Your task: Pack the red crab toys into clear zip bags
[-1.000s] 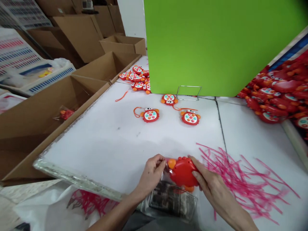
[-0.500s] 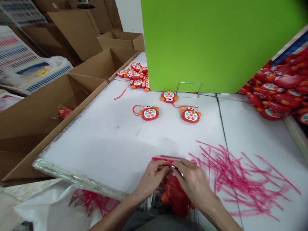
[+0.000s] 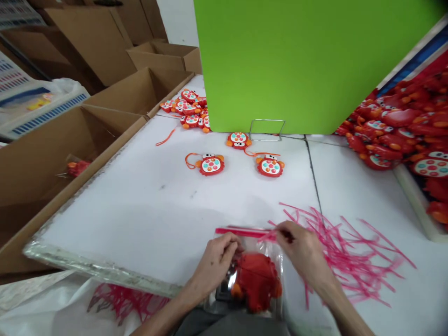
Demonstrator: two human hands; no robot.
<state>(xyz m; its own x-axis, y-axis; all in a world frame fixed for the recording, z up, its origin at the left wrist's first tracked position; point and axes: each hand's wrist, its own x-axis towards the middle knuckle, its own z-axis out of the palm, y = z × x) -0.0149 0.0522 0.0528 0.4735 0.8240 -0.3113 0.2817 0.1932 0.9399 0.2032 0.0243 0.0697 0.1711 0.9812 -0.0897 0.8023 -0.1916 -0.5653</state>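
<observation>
Half a second ago both hands sat bunched together over the bag's mouth, hiding what was inside. Since then the right hand (image 3: 303,249) has slid off to the right and the left hand (image 3: 217,261) has stayed put, so the red toy (image 3: 257,280) now shows through the clear bag (image 3: 277,254).

The left hand is curled, its fingers closed on the bag's upper left edge. The right hand is narrowed to a pinch on the right end of the red strip (image 3: 240,231) that runs along the bag's mouth. Both forearms come in from the bottom edge.

The toy lies low in the bag, between the two hands and nearer the person than either set of fingertips, at the near edge of the counter (image 3: 157,219).

A scatter of pink strips (image 3: 350,256) lies just beside the right hand. Farther off, two loose toys (image 3: 210,164) rest before a green board (image 3: 297,65).
</observation>
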